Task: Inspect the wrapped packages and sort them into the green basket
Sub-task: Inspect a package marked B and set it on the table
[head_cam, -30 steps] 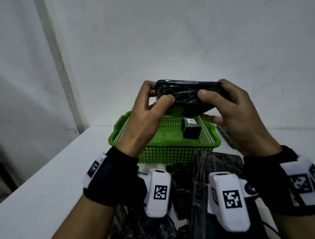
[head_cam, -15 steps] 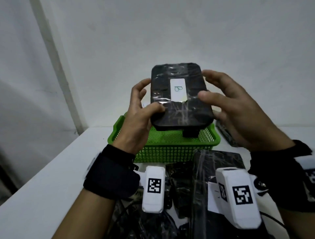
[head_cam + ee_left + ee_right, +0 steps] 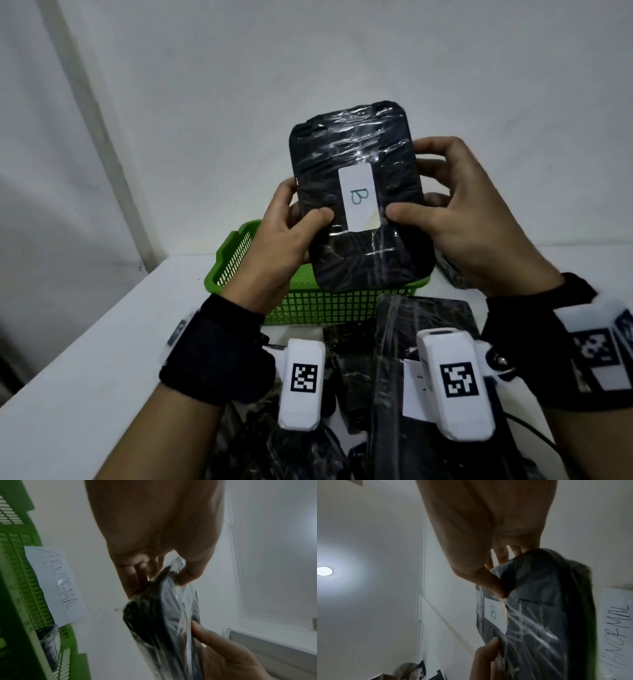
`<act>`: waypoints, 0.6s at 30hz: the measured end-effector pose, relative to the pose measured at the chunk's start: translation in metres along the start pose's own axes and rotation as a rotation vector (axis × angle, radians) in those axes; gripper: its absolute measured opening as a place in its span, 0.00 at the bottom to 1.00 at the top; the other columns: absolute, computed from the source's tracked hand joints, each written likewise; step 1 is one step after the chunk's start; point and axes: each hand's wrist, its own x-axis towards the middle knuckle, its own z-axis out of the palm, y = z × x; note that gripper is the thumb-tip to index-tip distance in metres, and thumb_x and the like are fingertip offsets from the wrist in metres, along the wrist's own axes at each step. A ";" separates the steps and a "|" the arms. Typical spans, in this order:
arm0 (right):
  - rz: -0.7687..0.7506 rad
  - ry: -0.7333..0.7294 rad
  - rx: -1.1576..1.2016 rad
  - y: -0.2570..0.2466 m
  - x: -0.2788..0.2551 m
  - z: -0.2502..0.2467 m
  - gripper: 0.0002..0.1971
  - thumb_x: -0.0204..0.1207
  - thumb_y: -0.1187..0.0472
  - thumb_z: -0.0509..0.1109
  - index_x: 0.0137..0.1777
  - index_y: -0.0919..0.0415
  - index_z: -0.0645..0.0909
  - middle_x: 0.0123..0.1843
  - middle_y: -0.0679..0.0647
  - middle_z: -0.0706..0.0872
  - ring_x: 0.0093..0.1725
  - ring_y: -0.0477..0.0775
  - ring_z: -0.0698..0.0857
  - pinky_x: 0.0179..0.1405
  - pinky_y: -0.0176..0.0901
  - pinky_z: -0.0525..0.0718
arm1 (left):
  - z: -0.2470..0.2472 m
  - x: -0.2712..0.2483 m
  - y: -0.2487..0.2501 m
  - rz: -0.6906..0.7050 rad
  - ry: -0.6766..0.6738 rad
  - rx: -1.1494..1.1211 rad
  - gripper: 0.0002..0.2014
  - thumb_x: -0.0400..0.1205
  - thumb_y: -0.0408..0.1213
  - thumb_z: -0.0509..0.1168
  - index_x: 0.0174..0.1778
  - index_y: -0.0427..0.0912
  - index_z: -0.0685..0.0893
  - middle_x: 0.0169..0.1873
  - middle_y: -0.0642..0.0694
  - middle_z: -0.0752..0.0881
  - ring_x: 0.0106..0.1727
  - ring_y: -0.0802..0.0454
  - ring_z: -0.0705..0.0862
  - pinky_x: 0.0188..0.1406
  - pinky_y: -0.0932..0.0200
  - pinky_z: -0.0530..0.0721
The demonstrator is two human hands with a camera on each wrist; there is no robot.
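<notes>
A flat black package [image 3: 359,198] wrapped in clear film is held upright above the green basket [image 3: 239,253], its face turned toward me. A white label [image 3: 358,197] on it reads "B". My left hand [image 3: 291,236] grips its left edge, thumb on the front. My right hand [image 3: 455,209] grips the right edge, thumb on the front and fingers behind. The package [image 3: 164,615] shows edge-on in the left wrist view, and its label [image 3: 494,612] is readable in the right wrist view. A small wrapped package [image 3: 49,647] lies inside the basket [image 3: 20,601].
A paper sign [image 3: 56,584] reading "ABNORMAL" is fixed to the basket's far side. Several more black wrapped packages [image 3: 404,342] lie heaped on the white table [image 3: 85,377] in front of the basket. Another dark package [image 3: 452,274] sits right of it. A white wall stands close behind.
The package was held flat, edge toward me; both hands have tipped it upright and raised it, so its labelled face now shows fully.
</notes>
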 end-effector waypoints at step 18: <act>0.083 -0.144 0.134 0.010 -0.001 0.016 0.39 0.67 0.55 0.76 0.79 0.39 0.68 0.64 0.46 0.86 0.54 0.36 0.90 0.42 0.31 0.86 | 0.006 -0.014 0.021 0.162 -0.189 0.142 0.17 0.92 0.42 0.55 0.73 0.59 0.79 0.63 0.54 0.88 0.50 0.52 0.89 0.44 0.58 0.88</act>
